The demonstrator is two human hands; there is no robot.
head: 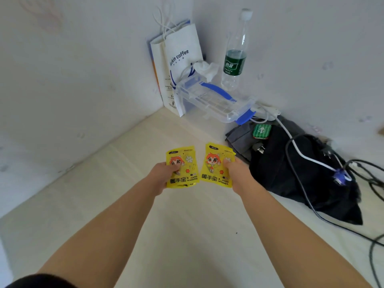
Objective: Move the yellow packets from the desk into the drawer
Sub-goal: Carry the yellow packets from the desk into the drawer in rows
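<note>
Two yellow hand-warmer packets with a cartoon figure are held above the pale desk (187, 225), side by side. My left hand (163, 176) grips the left yellow packet (185, 175) by its left edge, thumb on the front. My right hand (239, 175) grips the right yellow packet (214, 169) by its right edge; more packet edges show behind it, so it looks like a small stack. No drawer is in view.
In the corner stand a white paper coffee bag (178, 65), a clear plastic box with blue clips (216, 100) with a tissue (205, 68) on it, and a water bottle (235, 57). At right lie dark clothing (291, 171), a small green case (261, 131) and cables (340, 173).
</note>
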